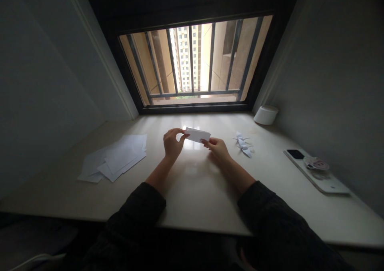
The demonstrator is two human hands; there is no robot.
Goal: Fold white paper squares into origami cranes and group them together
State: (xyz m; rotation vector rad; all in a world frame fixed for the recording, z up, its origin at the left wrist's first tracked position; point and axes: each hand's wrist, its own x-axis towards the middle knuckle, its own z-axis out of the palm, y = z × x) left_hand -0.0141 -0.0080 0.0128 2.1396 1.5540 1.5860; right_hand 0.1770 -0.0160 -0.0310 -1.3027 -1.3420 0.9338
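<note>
A person sits at a pale, glossy table (192, 199) with both bare hands raised just above its surface, holding a small white paper rectangle (197, 135) between them near the middle of the table. The paper looks folded into a thick, crisp-edged strip, though its layers are too small to count. The left hand (173, 143) pinches its near left end, with the fingers (180, 131) curled over the top edge and closed on the paper. The right hand (217, 149) takes the opposite end, its fingers (207, 143) lying low along the lower edge and also closed on it. To the right lies a finished-looking paper crane (243, 145), white and sharply creased, with its pointed wings and neck resting on the table. To the left lies a loose, overlapping pile of flat white paper sheets (115, 157), apparently unfolded, so as far as can be seen, one piece has been shaped and more plain paper remains. Farther right, a black phone (295, 154) and a round printed dish (316, 163) sit on a white slab (318, 179). A white cylindrical container (266, 115) stands beneath a barred window (195, 63).
</note>
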